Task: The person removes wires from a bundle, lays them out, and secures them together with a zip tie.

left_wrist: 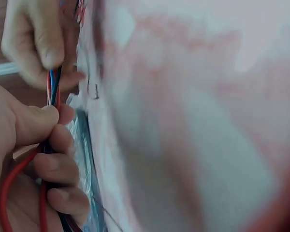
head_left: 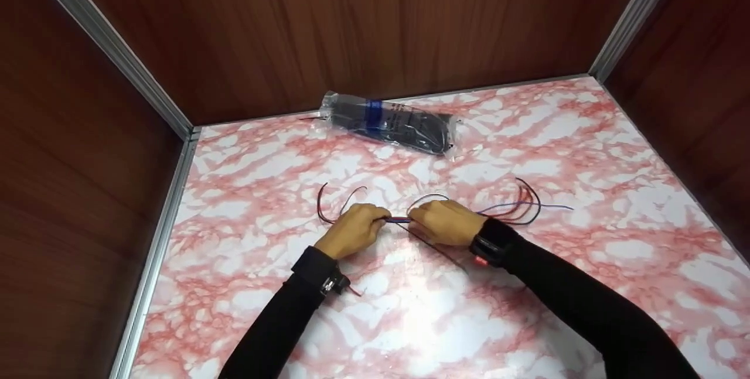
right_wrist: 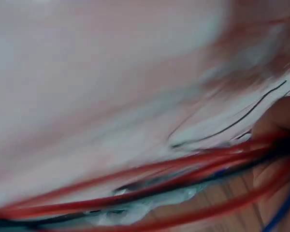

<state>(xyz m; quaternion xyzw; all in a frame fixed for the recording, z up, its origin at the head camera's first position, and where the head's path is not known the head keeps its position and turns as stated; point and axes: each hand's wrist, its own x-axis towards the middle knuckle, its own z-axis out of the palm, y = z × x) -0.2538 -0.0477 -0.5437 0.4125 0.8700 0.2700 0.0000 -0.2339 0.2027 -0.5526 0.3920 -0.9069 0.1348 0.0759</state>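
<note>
A bundle of thin red, blue and black wires stretches between my two hands above the tabletop. My left hand pinches it between thumb and fingers; in the left wrist view, red wires run back across that palm. Close beside it, my right hand grips the same bundle. Loose wire ends curve out past both hands, with red, black and blue wires on the right. From the gap between the hands a thin dark strip slants toward the lower right; how it meets the bundle is hidden.
A clear plastic bag with black contents and a blue band lies near the back wall. Wood-patterned panels enclose the red-and-white marbled tabletop at the back and both sides. A short red end shows beside the left wrist.
</note>
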